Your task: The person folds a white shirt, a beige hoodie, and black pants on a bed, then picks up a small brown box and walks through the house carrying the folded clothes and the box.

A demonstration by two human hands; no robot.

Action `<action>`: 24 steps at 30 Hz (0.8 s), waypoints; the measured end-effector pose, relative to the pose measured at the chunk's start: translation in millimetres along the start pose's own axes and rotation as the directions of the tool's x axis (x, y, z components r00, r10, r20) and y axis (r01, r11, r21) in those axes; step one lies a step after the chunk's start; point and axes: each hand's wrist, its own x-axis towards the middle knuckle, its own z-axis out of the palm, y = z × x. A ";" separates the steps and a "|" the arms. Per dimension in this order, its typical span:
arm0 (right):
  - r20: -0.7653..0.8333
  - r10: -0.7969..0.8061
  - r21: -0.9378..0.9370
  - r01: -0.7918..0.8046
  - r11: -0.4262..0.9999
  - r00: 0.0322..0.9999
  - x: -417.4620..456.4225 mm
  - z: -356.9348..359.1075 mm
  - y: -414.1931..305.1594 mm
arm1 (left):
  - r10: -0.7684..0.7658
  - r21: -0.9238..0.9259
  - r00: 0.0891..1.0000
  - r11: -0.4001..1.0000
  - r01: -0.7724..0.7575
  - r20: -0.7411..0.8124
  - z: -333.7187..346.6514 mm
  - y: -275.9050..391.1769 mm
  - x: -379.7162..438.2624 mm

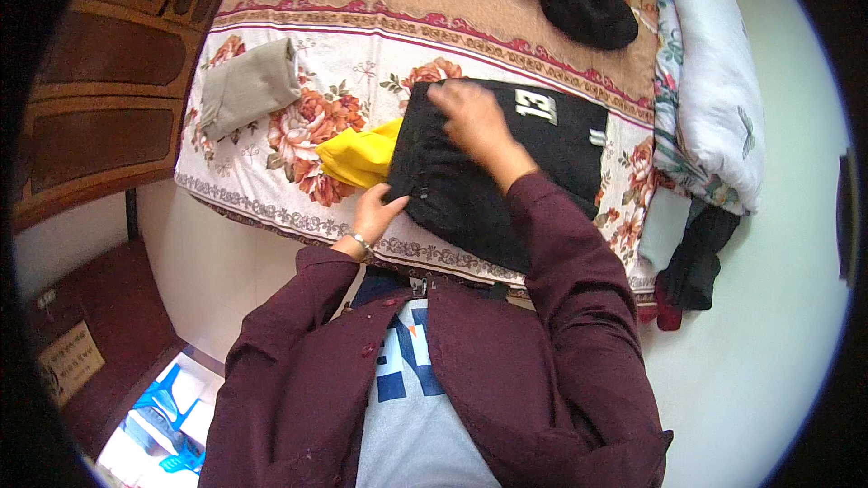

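A black garment (475, 196) with white markings lies flat and folded on the floral bedspread (339, 217) before me. My left hand (377, 213) is at its lower left edge, thumb and fingers apart; the fingertips are partly hidden, so whether they pinch the cloth is unclear. My right hand (471, 115) rests over its upper left part, slightly blurred, palm down with nothing visible in it. A yellow cloth (363, 154) sticks out from the garment's left edge. Farther left lies a folded beige cloth (247, 88).
A rumpled black garment (586, 3) lies at the bed's far side. White bedding (719, 74) is stacked on the right, with dark clothing (698, 257) hanging below it. Wooden panelling (102, 129) stands left of the bed. Blue items (169, 407) are at lower left.
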 end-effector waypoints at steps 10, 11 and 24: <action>-0.058 0.912 0.023 -0.913 0.407 0.405 -299.3 18.7 -57.8 | -0.290 -0.098 0.955 0.950 0.296 0.068 2.3 -29.2 4.4; -0.066 0.985 -0.006 -0.987 0.162 0.162 -314.7 24.5 -54.3 | -0.297 -0.065 0.955 0.952 0.298 0.020 5.2 -26.7 4.5; 0.721 0.391 0.581 0.191 -0.791 -0.573 -366.4 57.6 -40.5 | -0.392 -0.404 0.909 0.815 0.415 0.141 3.4 -19.1 3.7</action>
